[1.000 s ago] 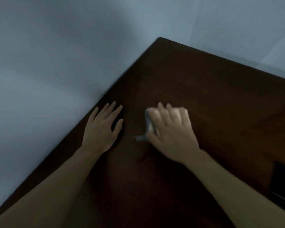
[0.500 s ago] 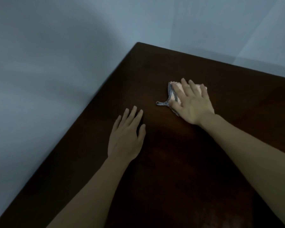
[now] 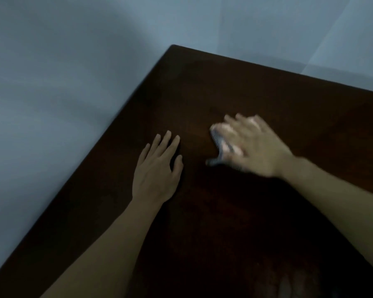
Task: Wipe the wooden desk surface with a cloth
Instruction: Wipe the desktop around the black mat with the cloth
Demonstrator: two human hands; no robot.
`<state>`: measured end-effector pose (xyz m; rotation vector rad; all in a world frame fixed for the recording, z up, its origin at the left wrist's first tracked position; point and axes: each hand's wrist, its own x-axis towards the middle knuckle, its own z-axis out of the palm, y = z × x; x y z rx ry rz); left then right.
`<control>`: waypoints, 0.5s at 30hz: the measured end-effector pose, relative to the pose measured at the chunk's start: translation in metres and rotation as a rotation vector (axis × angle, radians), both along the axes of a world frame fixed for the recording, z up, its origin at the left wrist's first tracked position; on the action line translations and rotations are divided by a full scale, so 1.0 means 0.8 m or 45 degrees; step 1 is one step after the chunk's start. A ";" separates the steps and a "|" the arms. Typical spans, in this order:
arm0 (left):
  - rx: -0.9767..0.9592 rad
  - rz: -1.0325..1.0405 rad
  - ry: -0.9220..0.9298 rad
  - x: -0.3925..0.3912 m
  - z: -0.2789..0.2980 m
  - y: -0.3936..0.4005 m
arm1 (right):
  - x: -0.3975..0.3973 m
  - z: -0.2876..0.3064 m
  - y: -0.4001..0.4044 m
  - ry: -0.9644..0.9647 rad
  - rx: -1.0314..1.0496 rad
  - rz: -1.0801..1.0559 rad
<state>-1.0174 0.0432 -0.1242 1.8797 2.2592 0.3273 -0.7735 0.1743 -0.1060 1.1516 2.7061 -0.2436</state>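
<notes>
Since half a second ago, right hand swept cloth back beside left hand. Both hands' fingers flat, released; cloth under right fingertips, blurred. Risk: unpinched cloth bunches or slips out on desk.

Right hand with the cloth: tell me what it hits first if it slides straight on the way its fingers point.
Nothing, as far as the picture shows. The right hand presses the cloth flat, fingers aimed up-left; ahead lies only bare desk, then its far edge. The hand is blurred, so its heading is approximate.
</notes>
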 end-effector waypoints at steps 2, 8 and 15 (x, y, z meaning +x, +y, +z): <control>0.011 0.009 0.012 0.001 -0.001 -0.001 | -0.006 -0.005 0.036 -0.013 0.024 -0.185; 0.010 0.018 0.005 0.003 0.000 -0.002 | -0.035 0.000 -0.019 -0.024 0.004 -0.331; -0.025 0.023 0.037 0.010 0.006 -0.004 | 0.020 0.005 -0.181 0.091 -0.086 0.119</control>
